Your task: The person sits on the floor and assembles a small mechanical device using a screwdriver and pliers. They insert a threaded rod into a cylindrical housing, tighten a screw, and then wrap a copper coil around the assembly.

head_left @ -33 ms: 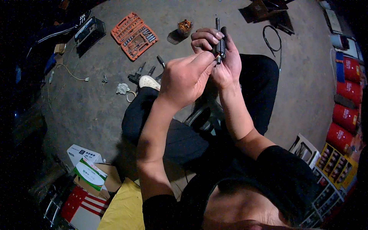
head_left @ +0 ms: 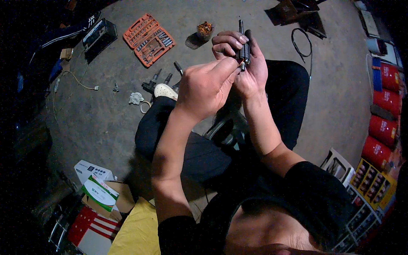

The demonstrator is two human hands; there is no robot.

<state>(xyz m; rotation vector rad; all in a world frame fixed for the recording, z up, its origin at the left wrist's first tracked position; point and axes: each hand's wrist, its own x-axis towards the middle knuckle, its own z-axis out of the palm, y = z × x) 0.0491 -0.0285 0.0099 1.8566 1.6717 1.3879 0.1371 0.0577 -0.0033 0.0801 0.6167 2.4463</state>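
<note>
From the head view, looking down at my lap, my right hand [head_left: 246, 70] sits in the upper middle of the frame, its fingers curled tight around a small dark metal shaft-like part [head_left: 243, 50] that stands nearly upright, its thin end poking out above my fingertips. My left hand [head_left: 206, 87] is just beside it, touching, with thumb and forefinger pinched together against the lower side of that part; whether they grip anything separate I cannot tell. Both hands hover above my knees in black trousers [head_left: 293, 91]. On the grey concrete floor [head_left: 106, 123], an open orange plastic socket-set case [head_left: 148, 39] lies at upper left, and red cylinders [head_left: 384, 108] line the right edge.
</note>
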